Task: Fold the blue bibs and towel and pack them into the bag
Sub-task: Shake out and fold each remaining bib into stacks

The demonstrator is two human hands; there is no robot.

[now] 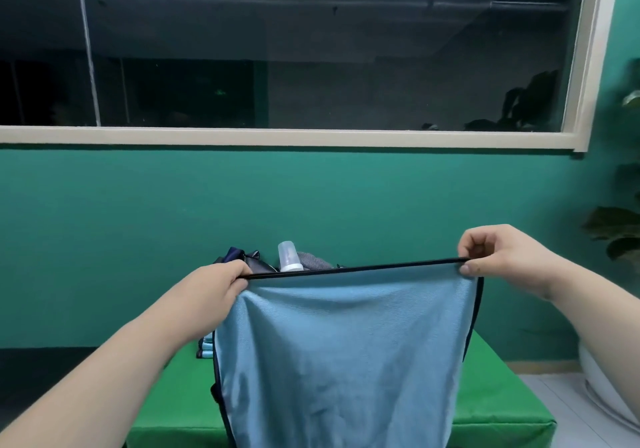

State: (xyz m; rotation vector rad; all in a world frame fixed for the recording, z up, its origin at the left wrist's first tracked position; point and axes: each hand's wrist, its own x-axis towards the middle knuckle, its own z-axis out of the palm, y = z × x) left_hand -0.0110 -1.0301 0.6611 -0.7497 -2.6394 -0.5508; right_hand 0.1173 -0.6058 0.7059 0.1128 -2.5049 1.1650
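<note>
Over green table by teal wall: left hand, right hand, grips on towel.

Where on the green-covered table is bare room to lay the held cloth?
Bare patches: green table right of the light-blue, dark-trimmed towel, and its near-left corner. Crowded behind the towel: dark bag, clear baby bottle, stacked blue folded cloths.

We see the towel, held up, screening most of the bag behind it; its lower edge runs off the near frame. The bottle shows only its top, the folded bibs only slivers at left. A plant and a white object, which we cannot identify, are cut by the right edge
</note>
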